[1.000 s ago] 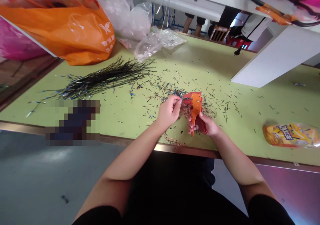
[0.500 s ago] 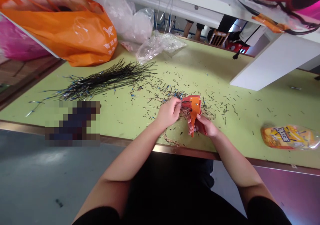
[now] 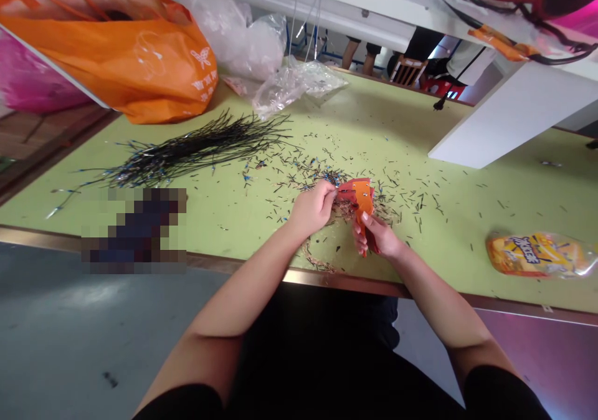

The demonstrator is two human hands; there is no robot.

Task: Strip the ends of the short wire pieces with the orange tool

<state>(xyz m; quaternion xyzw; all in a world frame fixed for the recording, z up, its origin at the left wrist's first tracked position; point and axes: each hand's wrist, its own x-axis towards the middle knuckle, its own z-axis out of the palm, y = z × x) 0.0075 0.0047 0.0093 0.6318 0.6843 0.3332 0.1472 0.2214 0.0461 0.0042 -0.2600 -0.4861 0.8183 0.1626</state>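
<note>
My right hand [image 3: 377,233] is wrapped round the handles of an orange and red wire stripper [image 3: 363,197], held just above the table with its jaws pointing left. The handles are squeezed close together. At the jaws, the fingers of my left hand [image 3: 314,208] are pinched on what looks like a thin black wire, mostly hidden by the fingers. Beneath both hands lies a litter of short black and blue wire offcuts [image 3: 331,176] with some copper-coloured strands [image 3: 320,261]. A bundle of long black wires [image 3: 196,149] with blue and silvery ends rests to the left.
The green table [image 3: 224,208] carries a yellow snack packet [image 3: 537,255] at right and a pixelated dark object [image 3: 144,227] at the front left. An orange bag [image 3: 154,65] and clear plastic bags [image 3: 299,86] stand behind. A white panel [image 3: 509,118] supports the shelf above. People's legs show beyond.
The wire stripper's handles have come closer together in my right hand, and the tool has shifted slightly left. My left hand stays pinched at its jaws.
</note>
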